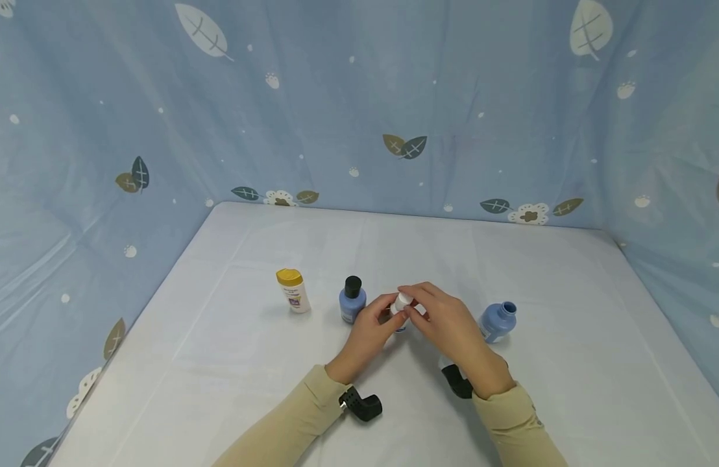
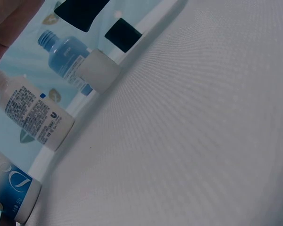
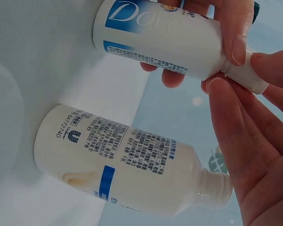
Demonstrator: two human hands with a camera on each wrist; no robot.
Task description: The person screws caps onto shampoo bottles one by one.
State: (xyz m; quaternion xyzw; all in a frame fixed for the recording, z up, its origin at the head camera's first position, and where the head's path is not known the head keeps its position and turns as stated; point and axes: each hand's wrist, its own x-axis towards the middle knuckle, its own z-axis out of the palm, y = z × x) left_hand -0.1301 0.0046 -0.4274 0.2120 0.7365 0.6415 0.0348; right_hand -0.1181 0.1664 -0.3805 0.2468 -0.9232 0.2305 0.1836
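Upright between both hands is a white Dove bottle [image 3: 165,40] with a blue label patch. My left hand [image 1: 365,334] grips it, fingers wrapped around the body and one fingertip near the neck. With thumb and fingertips, my right hand [image 1: 453,324] pinches the white cap [image 3: 250,73] at its top. Beside it in the right wrist view stands a second white bottle [image 3: 122,160], uncapped, printed with small text; in the head view the right hand hides it. A blue bottle with a black cap [image 1: 352,301] stands just left of the left hand.
Right of the right hand stands an uncapped blue bottle [image 1: 498,322]. Farther left is a white bottle with a yellow cap [image 1: 293,290]. A white cap [image 2: 99,70] and a black cap-like piece [image 2: 123,35] rest on the white-covered table [image 1: 248,376]. Patterned blue curtains [image 1: 336,97] surround it.
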